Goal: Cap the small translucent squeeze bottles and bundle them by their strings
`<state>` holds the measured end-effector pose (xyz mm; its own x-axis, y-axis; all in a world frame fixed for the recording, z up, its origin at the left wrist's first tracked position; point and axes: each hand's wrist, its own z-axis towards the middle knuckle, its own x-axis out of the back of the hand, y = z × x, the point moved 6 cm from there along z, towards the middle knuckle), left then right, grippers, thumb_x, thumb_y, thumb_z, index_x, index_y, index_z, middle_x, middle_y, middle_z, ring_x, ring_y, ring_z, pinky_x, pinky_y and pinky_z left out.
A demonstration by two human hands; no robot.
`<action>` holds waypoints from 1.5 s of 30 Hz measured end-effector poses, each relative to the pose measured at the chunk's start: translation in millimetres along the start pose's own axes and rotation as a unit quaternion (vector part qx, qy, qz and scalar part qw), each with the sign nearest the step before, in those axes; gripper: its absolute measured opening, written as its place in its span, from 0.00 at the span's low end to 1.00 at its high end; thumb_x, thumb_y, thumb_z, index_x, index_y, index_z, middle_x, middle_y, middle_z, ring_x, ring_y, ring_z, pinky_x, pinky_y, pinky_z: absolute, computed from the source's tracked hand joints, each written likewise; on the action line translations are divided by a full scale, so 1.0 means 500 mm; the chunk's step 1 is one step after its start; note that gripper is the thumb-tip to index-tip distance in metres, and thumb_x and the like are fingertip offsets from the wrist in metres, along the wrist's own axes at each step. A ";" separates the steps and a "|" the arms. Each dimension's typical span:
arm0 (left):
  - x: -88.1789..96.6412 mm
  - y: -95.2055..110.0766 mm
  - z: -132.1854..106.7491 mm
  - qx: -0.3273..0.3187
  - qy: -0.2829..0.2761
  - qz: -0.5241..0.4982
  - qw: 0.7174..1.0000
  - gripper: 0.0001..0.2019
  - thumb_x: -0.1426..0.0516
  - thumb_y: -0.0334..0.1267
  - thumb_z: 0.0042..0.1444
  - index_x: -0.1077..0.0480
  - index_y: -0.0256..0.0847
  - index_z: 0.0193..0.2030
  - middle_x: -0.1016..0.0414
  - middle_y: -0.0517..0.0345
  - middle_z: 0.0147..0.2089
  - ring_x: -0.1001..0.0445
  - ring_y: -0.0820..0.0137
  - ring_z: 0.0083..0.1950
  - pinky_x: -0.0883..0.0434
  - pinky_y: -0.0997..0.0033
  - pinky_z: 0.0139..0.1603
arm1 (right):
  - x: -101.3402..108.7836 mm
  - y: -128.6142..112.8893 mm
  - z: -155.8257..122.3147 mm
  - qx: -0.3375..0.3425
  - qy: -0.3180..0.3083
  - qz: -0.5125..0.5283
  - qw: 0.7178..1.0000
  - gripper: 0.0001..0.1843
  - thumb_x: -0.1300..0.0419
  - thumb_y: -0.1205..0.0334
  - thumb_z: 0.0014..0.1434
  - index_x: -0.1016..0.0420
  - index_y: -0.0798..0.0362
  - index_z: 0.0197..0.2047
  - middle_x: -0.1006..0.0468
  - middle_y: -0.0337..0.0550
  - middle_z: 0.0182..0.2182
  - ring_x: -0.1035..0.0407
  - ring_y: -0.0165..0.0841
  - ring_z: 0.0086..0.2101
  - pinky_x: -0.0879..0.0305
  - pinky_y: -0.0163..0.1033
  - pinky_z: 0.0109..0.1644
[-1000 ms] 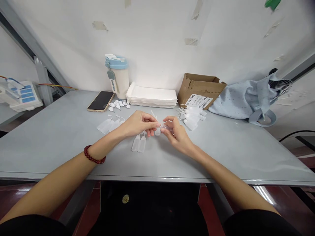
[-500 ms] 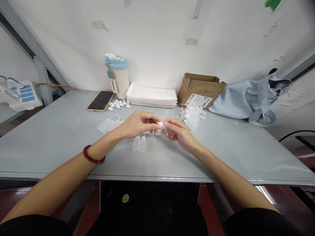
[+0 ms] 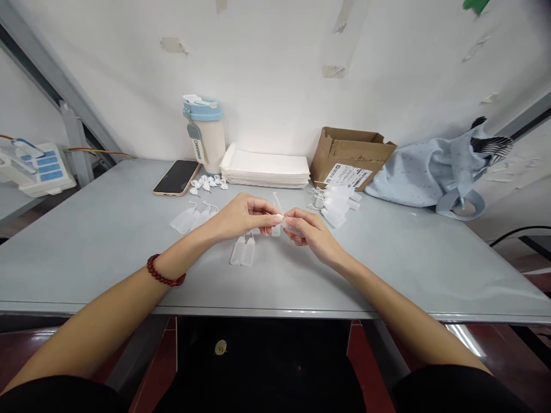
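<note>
Translucent bottle [image 3: 291,230] half-hides among gripping right fingers [image 3: 303,214], left fingers [image 3: 263,220] pinching a white piece [image 3: 280,217].

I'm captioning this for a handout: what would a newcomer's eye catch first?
First, probably, the left hand and right hand, close together above the grey table, a thin white strip jutting up between them. Then the red bracelet on the left wrist. Behind, the blue-lidded cup stands by the wall.

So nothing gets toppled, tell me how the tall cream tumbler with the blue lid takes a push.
Pushed high, the blue-lidded cream tumbler would probably tip, being taller than wide. Its smooth, undented sides suggest a stiff body. Opaque walls leave weight uncertain.
</note>
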<state>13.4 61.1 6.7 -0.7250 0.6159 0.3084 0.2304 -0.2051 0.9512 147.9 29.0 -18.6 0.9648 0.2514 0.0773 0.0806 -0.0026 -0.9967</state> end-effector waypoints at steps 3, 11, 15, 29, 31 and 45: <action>0.003 -0.002 0.002 0.005 0.008 -0.006 1.000 0.13 0.38 0.44 0.53 0.23 0.35 0.36 0.25 0.57 0.28 0.28 0.73 0.30 0.28 0.72 0.34 | 0.000 -0.003 0.000 0.007 -0.009 0.000 1.000 0.12 0.44 0.54 0.57 0.34 0.53 0.28 0.38 0.34 0.24 0.48 0.24 0.24 0.53 0.34 0.26; 0.017 0.002 0.001 -0.025 0.043 -0.016 0.999 0.12 0.38 0.44 0.54 0.22 0.35 0.37 0.25 0.57 0.27 0.28 0.74 0.28 0.29 0.74 0.32 | -0.011 -0.003 -0.003 -0.012 -0.053 0.041 0.998 0.12 0.45 0.49 0.61 0.36 0.49 0.39 0.41 0.32 0.27 0.50 0.24 0.24 0.55 0.33 0.27; 0.013 0.002 0.002 -0.025 0.036 -0.019 0.999 0.12 0.38 0.43 0.54 0.22 0.35 0.38 0.24 0.57 0.28 0.28 0.74 0.28 0.29 0.73 0.33 | -0.014 -0.002 -0.005 -0.029 -0.053 0.040 0.997 0.13 0.45 0.49 0.60 0.39 0.49 0.39 0.40 0.31 0.26 0.51 0.23 0.22 0.56 0.33 0.27; 0.001 -0.001 0.002 -0.002 0.026 -0.023 0.999 0.12 0.37 0.42 0.52 0.23 0.34 0.37 0.25 0.58 0.26 0.28 0.74 0.28 0.28 0.75 0.31 | -0.003 0.001 -0.004 0.035 -0.006 -0.106 0.994 0.12 0.46 0.51 0.60 0.39 0.52 0.35 0.39 0.32 0.24 0.45 0.26 0.24 0.49 0.34 0.28; -0.001 -0.006 0.003 0.006 0.025 -0.025 0.999 0.13 0.36 0.43 0.51 0.23 0.33 0.36 0.25 0.58 0.26 0.28 0.73 0.28 0.28 0.75 0.31 | -0.002 -0.006 -0.006 0.073 0.017 -0.189 0.979 0.11 0.48 0.53 0.61 0.39 0.52 0.35 0.37 0.34 0.24 0.45 0.27 0.24 0.48 0.35 0.29; -0.013 -0.011 0.003 -0.063 -0.004 0.027 0.998 0.09 0.38 0.39 0.54 0.20 0.37 0.37 0.24 0.56 0.29 0.28 0.73 0.30 0.30 0.75 0.30 | 0.001 -0.007 -0.013 0.073 0.036 -0.216 0.973 0.08 0.47 0.57 0.57 0.40 0.52 0.32 0.37 0.34 0.23 0.45 0.26 0.22 0.49 0.34 0.26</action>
<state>17.9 59.6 -0.6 -0.7089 0.6065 0.3601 0.1850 -0.3329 0.9246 149.6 22.9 -14.8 0.8638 0.1309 0.4866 0.4515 0.2276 -0.8628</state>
